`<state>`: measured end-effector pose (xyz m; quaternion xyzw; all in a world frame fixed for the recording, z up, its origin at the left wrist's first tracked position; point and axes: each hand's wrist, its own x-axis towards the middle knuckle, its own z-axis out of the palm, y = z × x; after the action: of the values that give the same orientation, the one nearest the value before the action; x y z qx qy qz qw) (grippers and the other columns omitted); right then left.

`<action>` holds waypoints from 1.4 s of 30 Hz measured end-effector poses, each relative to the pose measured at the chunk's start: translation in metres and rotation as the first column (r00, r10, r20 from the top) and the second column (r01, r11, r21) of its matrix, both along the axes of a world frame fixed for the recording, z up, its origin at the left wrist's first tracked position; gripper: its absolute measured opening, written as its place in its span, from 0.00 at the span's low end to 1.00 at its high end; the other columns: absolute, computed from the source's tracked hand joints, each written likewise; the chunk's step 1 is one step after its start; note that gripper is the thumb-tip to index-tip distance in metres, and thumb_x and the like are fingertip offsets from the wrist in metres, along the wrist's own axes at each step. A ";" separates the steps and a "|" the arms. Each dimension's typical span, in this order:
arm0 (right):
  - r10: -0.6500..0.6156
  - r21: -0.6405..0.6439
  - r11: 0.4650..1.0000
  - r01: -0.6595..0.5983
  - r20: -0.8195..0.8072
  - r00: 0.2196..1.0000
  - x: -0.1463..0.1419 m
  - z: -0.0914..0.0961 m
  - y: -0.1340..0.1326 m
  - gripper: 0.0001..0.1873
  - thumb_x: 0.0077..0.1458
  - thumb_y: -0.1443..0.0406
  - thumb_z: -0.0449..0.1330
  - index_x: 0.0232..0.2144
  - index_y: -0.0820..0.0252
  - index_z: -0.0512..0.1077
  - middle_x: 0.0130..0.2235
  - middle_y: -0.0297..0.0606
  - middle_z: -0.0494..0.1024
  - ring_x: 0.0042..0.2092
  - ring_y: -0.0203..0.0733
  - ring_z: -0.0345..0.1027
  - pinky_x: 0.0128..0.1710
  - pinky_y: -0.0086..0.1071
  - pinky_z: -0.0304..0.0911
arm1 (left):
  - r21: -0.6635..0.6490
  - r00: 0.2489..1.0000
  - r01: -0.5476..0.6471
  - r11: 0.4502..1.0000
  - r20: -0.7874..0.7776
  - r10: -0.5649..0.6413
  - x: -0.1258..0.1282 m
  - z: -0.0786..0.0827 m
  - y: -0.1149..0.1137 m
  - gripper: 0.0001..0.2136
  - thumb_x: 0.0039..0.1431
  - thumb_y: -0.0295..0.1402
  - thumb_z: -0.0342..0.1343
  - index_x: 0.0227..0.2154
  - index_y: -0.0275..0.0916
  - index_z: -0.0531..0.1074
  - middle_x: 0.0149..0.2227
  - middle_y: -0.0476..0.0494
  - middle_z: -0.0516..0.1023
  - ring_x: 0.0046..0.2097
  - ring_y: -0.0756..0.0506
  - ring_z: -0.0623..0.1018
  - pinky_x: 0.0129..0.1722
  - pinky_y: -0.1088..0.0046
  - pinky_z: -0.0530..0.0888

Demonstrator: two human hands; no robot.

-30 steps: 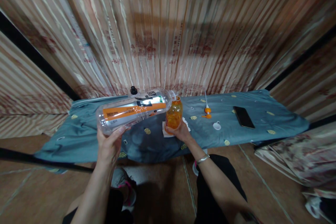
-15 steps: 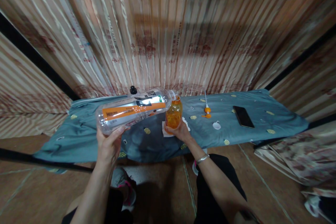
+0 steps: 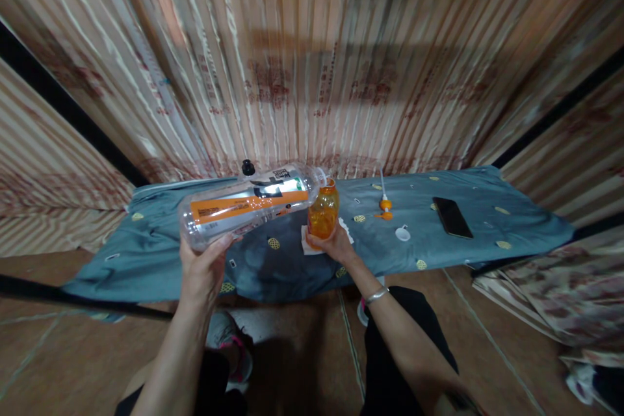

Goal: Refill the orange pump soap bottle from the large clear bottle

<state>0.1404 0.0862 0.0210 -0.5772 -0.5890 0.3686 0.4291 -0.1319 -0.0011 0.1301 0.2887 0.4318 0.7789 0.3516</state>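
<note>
My left hand (image 3: 203,266) is closed around the base end of a large clear plastic bottle (image 3: 248,203) with an orange and silver label. The bottle lies tilted nearly sideways, its mouth at the open neck of a translucent orange bottle (image 3: 322,213). My right hand (image 3: 336,246) wraps the lower part of that orange bottle, which stands upright over a white tissue (image 3: 310,244). Whether liquid runs between the two mouths I cannot make out. To the right lies an orange pump top (image 3: 385,208) with a clear tube, and a small white cap (image 3: 402,233) sits nearby.
A blue-green patterned cloth (image 3: 273,273) covers the narrow surface. A black phone (image 3: 452,217) lies toward its right end. Behind the clear bottle shows another bottle with a black top (image 3: 247,168). Striped curtains (image 3: 312,78) hang at the back and sides, beside dark frame bars.
</note>
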 end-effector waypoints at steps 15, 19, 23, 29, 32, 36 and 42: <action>-0.005 0.014 1.000 0.005 0.010 1.000 0.000 -0.003 0.001 0.37 0.46 0.58 0.85 0.58 0.50 0.81 0.53 0.41 0.95 0.56 0.61 0.93 0.63 0.56 0.89 | -0.004 1.000 -0.001 1.000 0.022 0.001 -0.001 0.002 0.000 0.38 0.29 0.33 0.87 0.52 0.42 0.89 0.44 0.41 0.93 0.41 0.37 0.89 0.38 0.62 0.88; 0.005 0.008 1.000 -0.005 -0.001 1.000 0.000 -0.001 0.001 0.36 0.46 0.58 0.85 0.57 0.50 0.81 0.54 0.41 0.95 0.57 0.60 0.93 0.64 0.54 0.88 | -0.011 1.000 -0.003 1.000 0.023 0.003 0.000 0.003 0.000 0.39 0.29 0.33 0.88 0.53 0.43 0.88 0.44 0.42 0.93 0.40 0.38 0.89 0.38 0.63 0.88; 0.002 0.013 1.000 -0.002 0.011 1.000 0.000 0.000 0.000 0.36 0.47 0.58 0.84 0.57 0.48 0.81 0.52 0.39 0.96 0.55 0.59 0.93 0.62 0.53 0.89 | -0.016 1.000 0.009 1.000 -0.013 -0.010 0.000 0.003 -0.001 0.42 0.30 0.36 0.88 0.56 0.43 0.87 0.46 0.42 0.92 0.40 0.37 0.89 0.38 0.62 0.88; -0.006 0.028 1.000 0.005 0.014 1.000 -0.001 -0.002 0.000 0.36 0.47 0.57 0.84 0.57 0.48 0.80 0.53 0.39 0.95 0.55 0.59 0.94 0.62 0.53 0.89 | -0.017 0.999 0.017 1.000 -0.031 -0.018 -0.003 0.001 -0.001 0.44 0.31 0.37 0.89 0.59 0.42 0.86 0.46 0.39 0.91 0.43 0.35 0.89 0.41 0.59 0.87; -0.004 0.012 1.000 0.004 -0.002 1.000 -0.001 -0.002 0.001 0.37 0.47 0.58 0.84 0.57 0.50 0.79 0.53 0.42 0.95 0.57 0.62 0.93 0.65 0.56 0.88 | -0.014 0.999 0.016 1.000 -0.031 -0.017 -0.003 0.000 -0.001 0.43 0.32 0.37 0.89 0.58 0.42 0.86 0.46 0.39 0.92 0.43 0.34 0.89 0.41 0.59 0.87; 0.002 -0.013 1.000 -0.002 0.002 1.000 0.000 -0.001 0.001 0.37 0.46 0.60 0.85 0.58 0.49 0.79 0.54 0.42 0.95 0.60 0.63 0.92 0.68 0.58 0.86 | -0.017 1.000 0.013 1.000 -0.019 -0.013 -0.002 0.000 -0.001 0.42 0.31 0.36 0.88 0.57 0.43 0.87 0.45 0.41 0.92 0.42 0.36 0.89 0.40 0.61 0.87; -0.004 -0.017 1.000 0.004 0.013 1.000 -0.001 0.001 0.000 0.36 0.47 0.60 0.84 0.58 0.50 0.79 0.53 0.42 0.95 0.60 0.63 0.92 0.67 0.57 0.87 | -0.018 1.000 -0.003 1.000 0.003 0.003 0.000 0.001 0.000 0.39 0.31 0.35 0.88 0.54 0.44 0.87 0.45 0.43 0.92 0.42 0.36 0.89 0.38 0.61 0.88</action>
<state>0.1398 0.0860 0.0223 -0.5842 -0.5876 0.3688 0.4211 -0.1323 -0.0014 0.1307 0.2839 0.4385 0.7760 0.3534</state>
